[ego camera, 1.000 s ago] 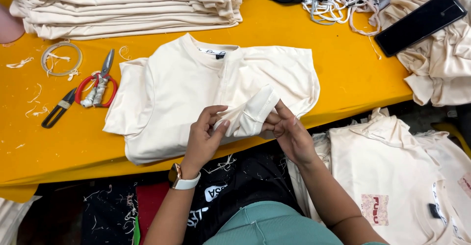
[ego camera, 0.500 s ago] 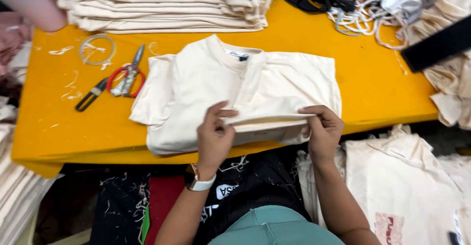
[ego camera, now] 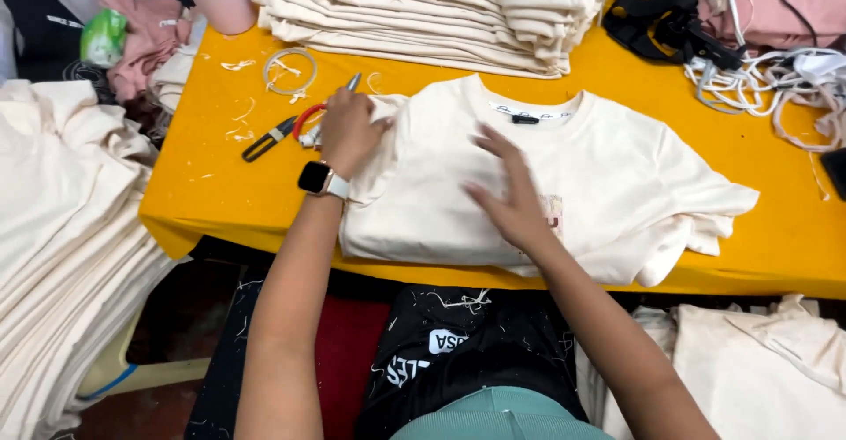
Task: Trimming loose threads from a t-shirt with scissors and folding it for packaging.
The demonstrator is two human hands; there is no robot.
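A cream T-shirt (ego camera: pixel 617 167) lies spread front-up on the yellow table (ego camera: pixel 211 193), collar toward the far side. My left hand (ego camera: pixel 348 131), with a smartwatch on the wrist, rests on the shirt's left sleeve edge, fingers curled; whether it grips the cloth is unclear. Just beyond it lie red-handled snips (ego camera: pixel 282 130). My right hand (ego camera: pixel 511 193) is flat and open on the middle of the shirt, fingers spread, beside a small printed patch.
A tall stack of folded cream shirts (ego camera: pixel 423 8) sits at the table's far edge. More cream shirts (ego camera: pixel 62 255) are piled at the left. White cords (ego camera: pixel 767 83), a black strap (ego camera: pixel 670 26) and a tape ring (ego camera: pixel 289 70) lie on the table.
The shirt, held folded at its near hem before, now lies opened flat. My left hand moved to the left sleeve, my right hand onto the chest. The view shifted right.
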